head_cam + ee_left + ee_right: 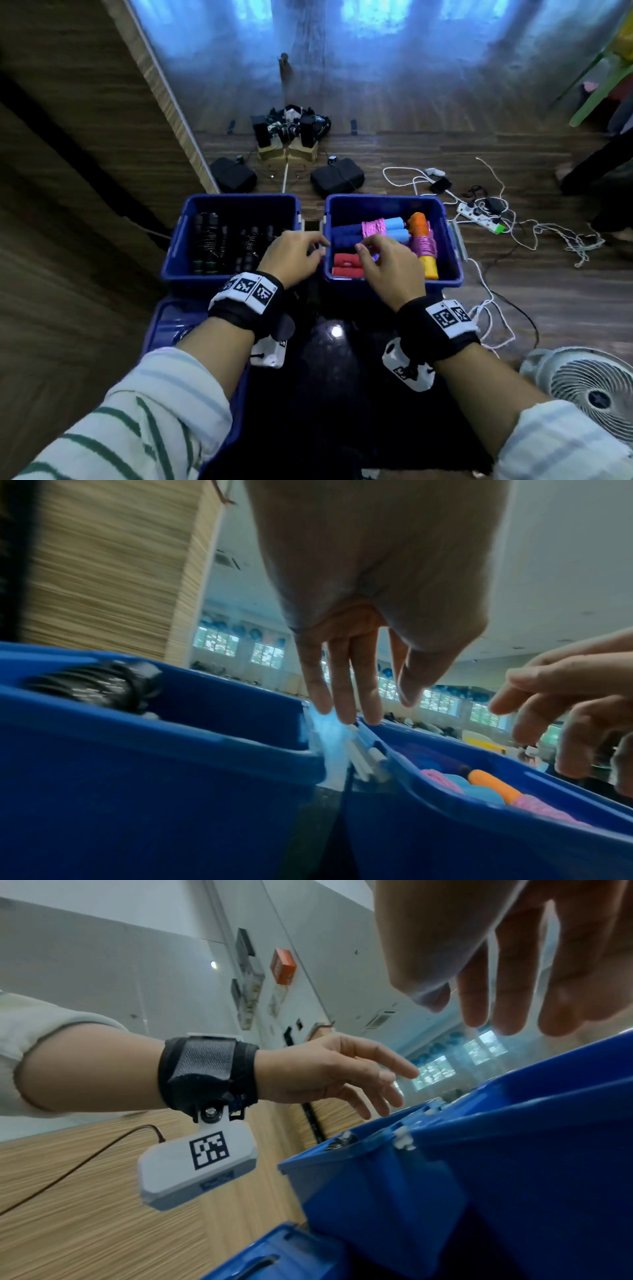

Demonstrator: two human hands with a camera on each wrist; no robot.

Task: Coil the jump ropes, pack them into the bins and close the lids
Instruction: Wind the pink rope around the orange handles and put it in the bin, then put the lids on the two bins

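Two blue bins stand side by side on the floor. The left bin (175, 246) holds several coiled black jump ropes (209, 240). In the right bin (447, 246) lie coiled ropes with blue, red, orange and yellow handles (373, 228). My left hand (294, 255) hovers over the gap between the bins, its fingers (366, 696) straight and pointing down, holding nothing. Just beside it, my right hand (383, 263) hangs over the left part of the right bin with relaxed, empty fingers (507, 993). A blue lid (161, 325) lies on the floor under my left forearm.
A black mat (342, 394) lies in front of the bins. A white fan (589, 387) stands at the lower right. White cords and a power strip (479, 212) trail across the floor to the right. Two black bags (233, 174) and camera gear (291, 128) sit behind the bins. A wooden panel runs along the left.
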